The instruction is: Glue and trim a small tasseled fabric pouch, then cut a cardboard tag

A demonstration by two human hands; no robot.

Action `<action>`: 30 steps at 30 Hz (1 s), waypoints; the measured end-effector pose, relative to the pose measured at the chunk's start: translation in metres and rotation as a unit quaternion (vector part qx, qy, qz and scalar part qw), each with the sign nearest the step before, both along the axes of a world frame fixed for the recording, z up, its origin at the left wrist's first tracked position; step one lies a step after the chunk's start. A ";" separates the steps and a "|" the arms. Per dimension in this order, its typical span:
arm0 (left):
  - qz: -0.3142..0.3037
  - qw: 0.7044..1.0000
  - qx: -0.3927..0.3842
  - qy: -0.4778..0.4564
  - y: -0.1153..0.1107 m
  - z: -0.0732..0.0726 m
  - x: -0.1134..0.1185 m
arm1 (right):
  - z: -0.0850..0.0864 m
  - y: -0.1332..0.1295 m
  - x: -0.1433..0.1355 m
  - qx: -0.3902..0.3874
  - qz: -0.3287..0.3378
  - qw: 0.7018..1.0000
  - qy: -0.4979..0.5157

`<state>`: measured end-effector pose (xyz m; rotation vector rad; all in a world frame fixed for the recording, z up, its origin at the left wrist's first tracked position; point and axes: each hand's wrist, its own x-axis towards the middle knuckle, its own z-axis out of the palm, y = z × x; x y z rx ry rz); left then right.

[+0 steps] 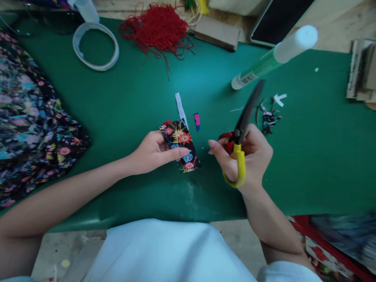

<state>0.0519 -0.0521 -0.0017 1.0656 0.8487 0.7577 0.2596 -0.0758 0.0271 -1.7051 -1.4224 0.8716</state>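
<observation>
My left hand (152,153) pinches a small black floral fabric piece (185,143), its thumb lying across the front. A bit of red shows at the piece's upper left corner. My right hand (254,156) grips scissors (240,131) with yellow and red handles; their dark blades point up and away and look closed together. Just beyond the fabric lies a narrow white strip (180,105), its near end behind the piece. Between the two hands rests a tiny pink and blue scrap (196,121). Dark fabric snippets (269,121) lie beyond my right hand.
A glue bottle (261,62) stands at the back right, close to the scissor tips. Red yarn (157,29), a tape roll (78,49), cardboard pieces (216,33) and a phone (279,21) line the far edge. Floral cloth (32,125) covers the left of the green table (132,98).
</observation>
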 end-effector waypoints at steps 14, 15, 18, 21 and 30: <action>0.014 0.991 -0.070 -0.114 0.002 -0.005 0.002 | -0.009 0.028 0.035 0.027 0.156 0.951 -0.267; 0.006 0.991 -0.068 -0.117 0.002 -0.005 0.001 | -0.009 0.028 0.035 0.044 0.164 0.947 -0.274; -0.007 0.992 -0.059 -0.110 0.000 -0.008 -0.001 | -0.011 0.027 0.031 0.108 0.169 0.931 -0.305; -0.015 0.994 -0.039 -0.102 -0.002 -0.010 -0.003 | -0.007 0.021 0.022 0.178 0.155 0.933 -0.273; -0.027 0.997 0.039 -0.057 -0.003 -0.011 -0.004 | 0.002 -0.007 -0.010 0.045 0.308 0.950 0.023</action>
